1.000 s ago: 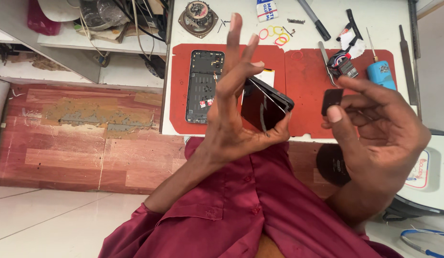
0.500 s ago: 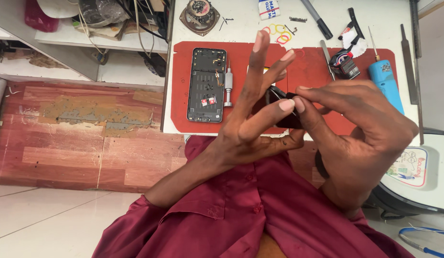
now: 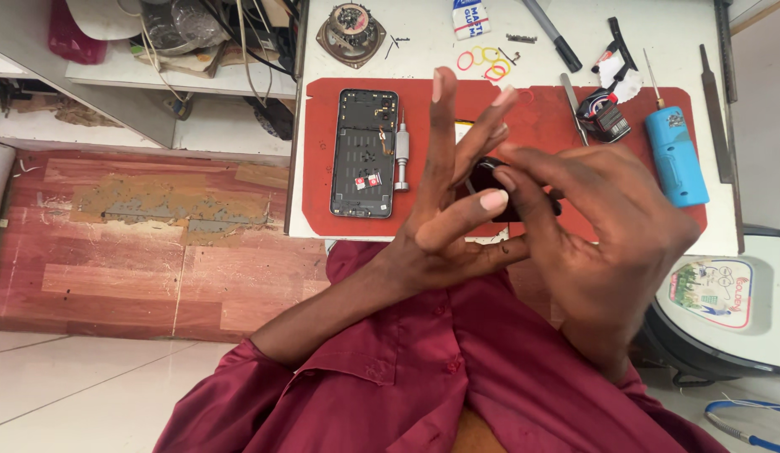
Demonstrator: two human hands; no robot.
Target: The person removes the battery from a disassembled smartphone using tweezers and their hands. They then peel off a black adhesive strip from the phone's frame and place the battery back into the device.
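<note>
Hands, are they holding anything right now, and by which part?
Both grip one small dark object, mostly hidden. The left hand cradles it with spread fingers; the right hand pinches its near edge between thumb and fingertips. What it is cannot be told.

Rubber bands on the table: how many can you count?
3 at least: a red rubber band, a yellow rubber band beside it, and an orange rubber band overlapping just below, near the table's far edge. More could lie hidden behind the hands.
</note>
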